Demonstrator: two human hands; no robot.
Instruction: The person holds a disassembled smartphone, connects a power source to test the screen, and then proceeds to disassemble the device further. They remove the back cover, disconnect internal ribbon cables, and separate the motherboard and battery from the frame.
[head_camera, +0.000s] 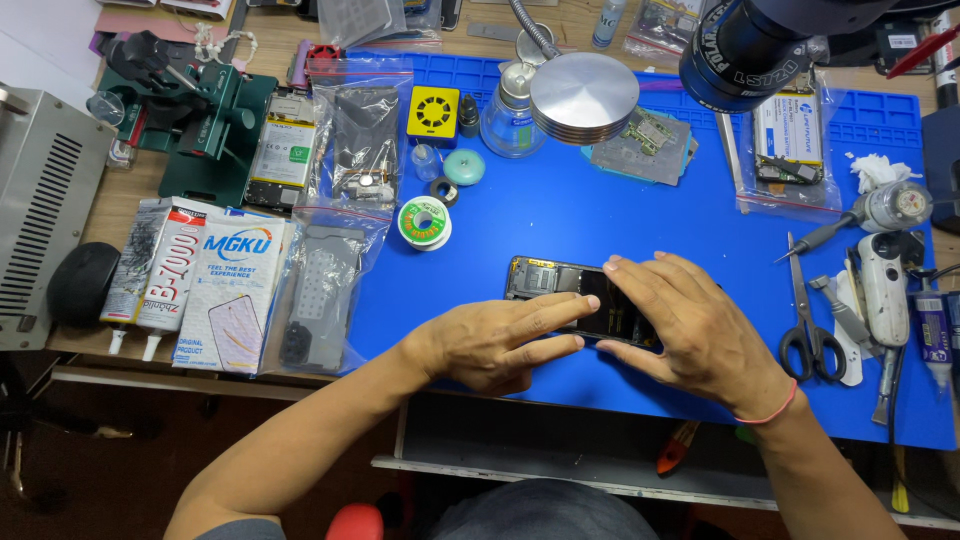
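While the opened phone (560, 285) lies flat on the blue mat (700, 210), both hands press on it. The left hand (490, 345) lays straight fingers together on it; the right hand (690, 335) cups it, fingers spread. Scissors (808, 320) lie at three o'clock.

At the left of the frame lies a flat white and blue box (232, 295), with a white glue tube (170, 275) beside it. Clear plastic bags (365, 140) sit above. Another clear bag (790, 140) with a white label lies upper right.

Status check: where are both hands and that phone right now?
Left hand and right hand both flat on the dark opened phone, on the blue work mat. Scissors lie right, clear.
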